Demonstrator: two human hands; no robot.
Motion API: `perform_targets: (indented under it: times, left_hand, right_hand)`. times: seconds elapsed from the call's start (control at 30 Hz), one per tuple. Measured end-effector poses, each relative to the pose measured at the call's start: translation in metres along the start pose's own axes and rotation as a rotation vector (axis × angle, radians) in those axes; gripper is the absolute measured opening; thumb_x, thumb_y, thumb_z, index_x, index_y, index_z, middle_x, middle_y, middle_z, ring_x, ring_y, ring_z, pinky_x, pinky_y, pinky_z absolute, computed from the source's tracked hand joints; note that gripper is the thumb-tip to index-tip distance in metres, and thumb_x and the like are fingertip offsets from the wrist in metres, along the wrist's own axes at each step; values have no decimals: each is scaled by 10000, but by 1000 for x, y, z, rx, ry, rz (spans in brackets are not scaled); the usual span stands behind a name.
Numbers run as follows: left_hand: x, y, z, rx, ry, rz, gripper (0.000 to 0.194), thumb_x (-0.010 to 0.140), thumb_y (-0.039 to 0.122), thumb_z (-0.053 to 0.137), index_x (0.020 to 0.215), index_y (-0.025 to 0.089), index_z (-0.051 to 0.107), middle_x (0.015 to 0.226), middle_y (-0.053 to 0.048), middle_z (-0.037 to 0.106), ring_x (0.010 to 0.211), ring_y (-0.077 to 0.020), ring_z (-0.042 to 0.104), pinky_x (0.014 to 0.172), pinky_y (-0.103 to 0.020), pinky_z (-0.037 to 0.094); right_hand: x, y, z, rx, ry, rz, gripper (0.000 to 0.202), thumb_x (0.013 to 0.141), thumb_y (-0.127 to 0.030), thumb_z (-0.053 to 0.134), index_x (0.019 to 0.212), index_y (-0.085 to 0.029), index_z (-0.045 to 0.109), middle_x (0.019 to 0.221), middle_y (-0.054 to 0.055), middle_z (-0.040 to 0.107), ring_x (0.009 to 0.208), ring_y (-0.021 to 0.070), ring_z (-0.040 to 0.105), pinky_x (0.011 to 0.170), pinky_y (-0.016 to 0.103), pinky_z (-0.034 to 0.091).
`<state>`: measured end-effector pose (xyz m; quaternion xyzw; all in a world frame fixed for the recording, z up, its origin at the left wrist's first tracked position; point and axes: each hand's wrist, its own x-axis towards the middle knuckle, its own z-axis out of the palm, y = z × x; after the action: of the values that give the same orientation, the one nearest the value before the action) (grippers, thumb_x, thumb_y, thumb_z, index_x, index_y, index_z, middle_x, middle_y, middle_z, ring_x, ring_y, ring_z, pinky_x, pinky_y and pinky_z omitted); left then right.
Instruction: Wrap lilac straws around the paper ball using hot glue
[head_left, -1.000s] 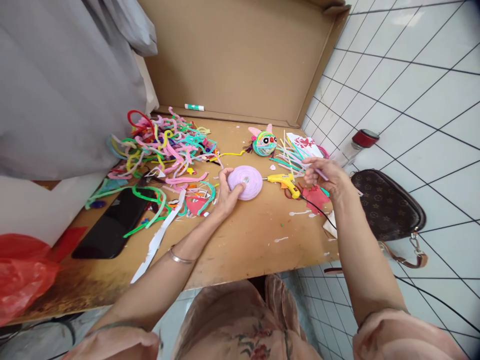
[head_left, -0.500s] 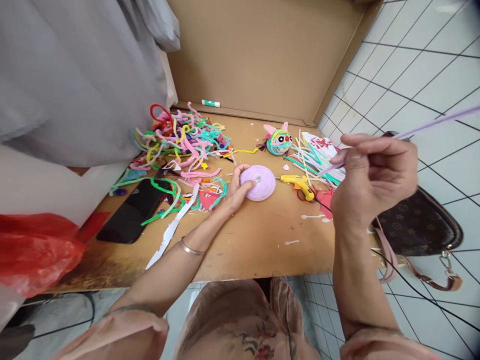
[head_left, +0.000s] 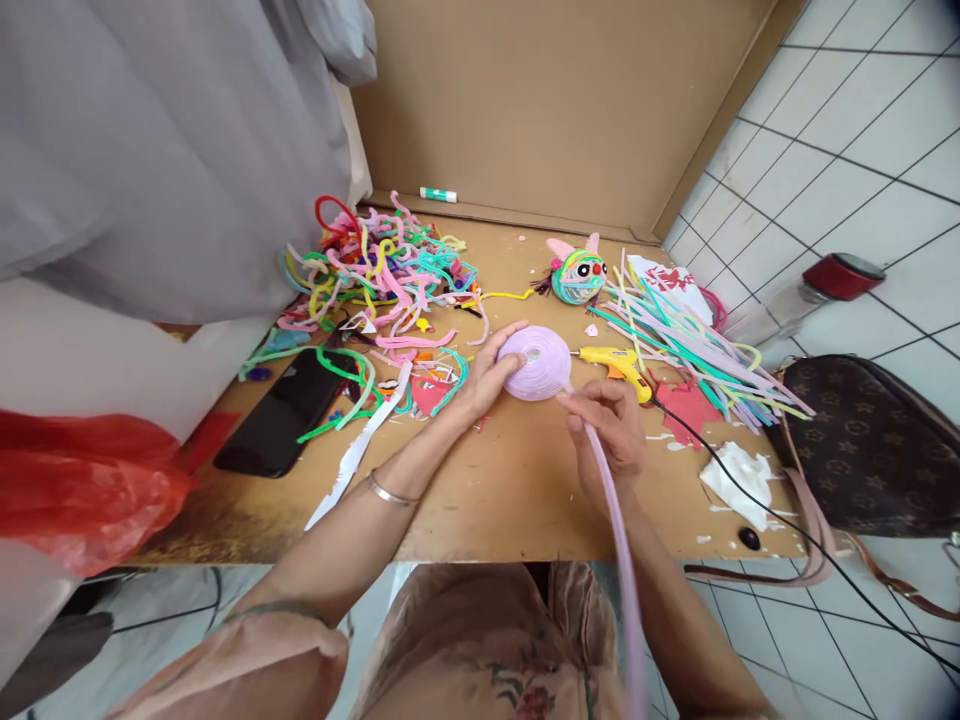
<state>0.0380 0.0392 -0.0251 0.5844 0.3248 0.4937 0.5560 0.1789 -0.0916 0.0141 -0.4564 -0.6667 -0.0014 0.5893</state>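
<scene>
My left hand grips the left side of a flat coiled disc of lilac pipe cleaner, its thumb lying on top near the small central hole. At the disc's lower right edge, my right hand pinches a lilac pipe cleaner between thumb and fingers. One end of that strand meets the coil; the rest hangs down across my right forearm toward my lap. Just beyond the disc on the right lies a yellow glue gun, its nozzle pointing at the coil.
Tangled colourful pipe cleaners cover the back left, with a black phone in front. A striped eared figure and straight pipe cleaners lie back right. A cable crosses toward a brown bag; a white tissue is nearby.
My right hand has come down and left from the raised position at the right to the disc's edge, bringing the strand with it. My left hand still holds the disc.
</scene>
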Motion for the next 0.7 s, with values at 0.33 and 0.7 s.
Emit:
perform_targets:
  times: [0.33,0.7]
  left_hand:
    - [7,-17,0,-60,66,7,602,692,376,664,1252,183,554,1280,-103,640,1247,-301,576,1125,-457,423]
    - [14,-15,-3,-318,237,-27,527,605,321,722,1106,225,591,1064,-43,691,1020,-240,649,902,-354,509]
  right_hand:
    - [-27,65,-18,-518,-422,-36,350,971,-104,410,1130,-174,714,1047,142,737,955,250,655,863,413,565]
    - [-16,68,-1,-729,-735,-19,406,923,-8,400,1173,-117,700,1139,186,703,1038,276,605,971,417,507]
